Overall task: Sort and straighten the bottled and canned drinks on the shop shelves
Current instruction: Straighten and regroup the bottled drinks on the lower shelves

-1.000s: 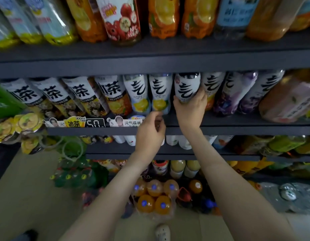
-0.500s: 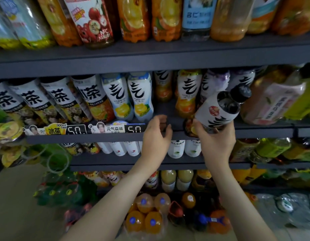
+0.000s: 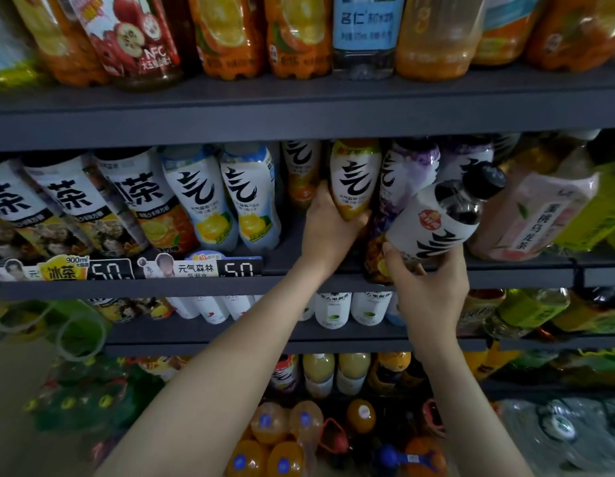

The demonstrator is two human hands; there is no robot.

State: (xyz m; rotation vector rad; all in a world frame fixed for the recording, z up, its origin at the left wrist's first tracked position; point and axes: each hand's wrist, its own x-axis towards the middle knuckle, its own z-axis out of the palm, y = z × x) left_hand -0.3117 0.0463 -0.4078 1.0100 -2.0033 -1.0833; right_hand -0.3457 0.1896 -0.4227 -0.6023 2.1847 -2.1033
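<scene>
Left grip [image 3: 328, 235] clasps orange bottle [image 3: 356, 177]; right grip [image 3: 433, 290] holds tilted black-capped bottle [image 3: 444, 215]

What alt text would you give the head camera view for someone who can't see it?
A person's right hand holds a black-capped bottle tilted in front of a shop's middle shelf, while the left hand grips an orange-labelled bottle standing on it. Rows of bottled drinks fill the shelves above and below.
</scene>
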